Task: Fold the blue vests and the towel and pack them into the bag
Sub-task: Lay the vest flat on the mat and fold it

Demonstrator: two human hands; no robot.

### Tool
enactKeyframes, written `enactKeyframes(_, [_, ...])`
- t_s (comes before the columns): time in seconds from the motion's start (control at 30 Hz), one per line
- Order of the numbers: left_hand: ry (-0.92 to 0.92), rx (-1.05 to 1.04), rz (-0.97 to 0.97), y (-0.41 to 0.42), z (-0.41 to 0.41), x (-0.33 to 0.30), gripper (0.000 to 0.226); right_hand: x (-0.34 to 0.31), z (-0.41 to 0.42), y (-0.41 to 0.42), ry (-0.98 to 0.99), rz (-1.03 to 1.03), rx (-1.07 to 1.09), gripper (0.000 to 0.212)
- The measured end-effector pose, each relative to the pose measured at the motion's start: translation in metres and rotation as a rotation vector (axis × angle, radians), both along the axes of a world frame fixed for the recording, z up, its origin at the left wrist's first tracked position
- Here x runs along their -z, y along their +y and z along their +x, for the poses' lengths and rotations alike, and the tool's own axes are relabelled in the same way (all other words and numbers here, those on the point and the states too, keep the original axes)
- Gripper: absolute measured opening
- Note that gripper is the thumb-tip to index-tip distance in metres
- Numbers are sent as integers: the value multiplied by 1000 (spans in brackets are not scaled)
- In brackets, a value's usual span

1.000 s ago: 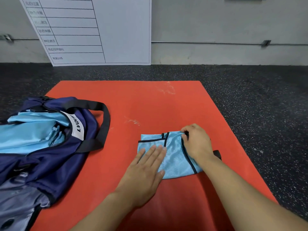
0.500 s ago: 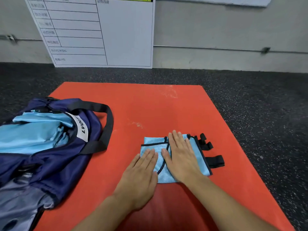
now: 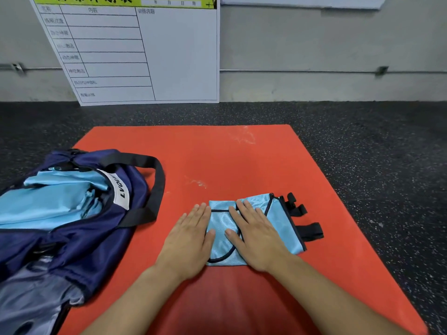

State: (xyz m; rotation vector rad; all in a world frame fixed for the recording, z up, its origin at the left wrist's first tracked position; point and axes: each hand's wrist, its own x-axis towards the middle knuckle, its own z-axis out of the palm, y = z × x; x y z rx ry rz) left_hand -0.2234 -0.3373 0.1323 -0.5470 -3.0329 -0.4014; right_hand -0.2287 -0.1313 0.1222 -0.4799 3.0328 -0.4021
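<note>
From the head view, both hands are lying flat on the folded blue vest (image 3: 254, 228), which is sitting on the orange mat (image 3: 217, 160) toward its right side. The left hand (image 3: 191, 240) is pressing the vest's left edge, half on cloth and half on the mat, its fingers (image 3: 197, 215) straight and close together, gripping nothing. The right hand (image 3: 256, 238) is resting over the middle of the bundle, its fingers (image 3: 244, 213) straight and slightly spread, also holding nothing. Black straps (image 3: 307, 226) are poking out past the vest's right edge onto the mat.

The navy bag (image 3: 79, 228) is lying open well apart on the left, with light blue cloth (image 3: 50, 201) already showing inside; whether the towel is among it, I cannot tell.

What worries me is the lift. The fabric is looking slick and shiny, so once the palms are coming off, the folds may be springing open, and a grab from one side only would likely be letting the layers slide apart on the way across. Those loose straps could be snagging on the bag's black handle (image 3: 154, 189) or its rim and dragging the bundle undone. The bag's mouth is sagging too, so a one-handed drop may be landing half outside.
</note>
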Motion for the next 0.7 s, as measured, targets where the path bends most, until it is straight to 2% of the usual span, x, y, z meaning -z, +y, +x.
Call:
enactKeyframes(0.17, [-15, 43, -4, 6, -11, 5, 92, -10, 31, 34, -72, 2, -107, 78])
enactKeyframes(0.33, [-62, 88, -64, 4, -37, 11, 100, -27, 69, 85, -154, -107, -242, 58])
enactKeyframes(0.43, [-64, 107, -58, 4, -50, 12, 97, -43, 78, 109, -147, -176, -173, 42])
enactKeyframes(0.5, [-57, 119, -41, 6, -52, 14, 91, -49, 75, 121, -211, -183, -119, 37])
enactKeyframes(0.6, [-67, 116, 8, 9, -48, 15, 80, -47, 66, 128, -275, -169, -111, 40])
enactKeyframes(0.7, [-54, 126, 39, 7, -45, 14, 70, -45, 53, 128, -214, -119, -115, 54])
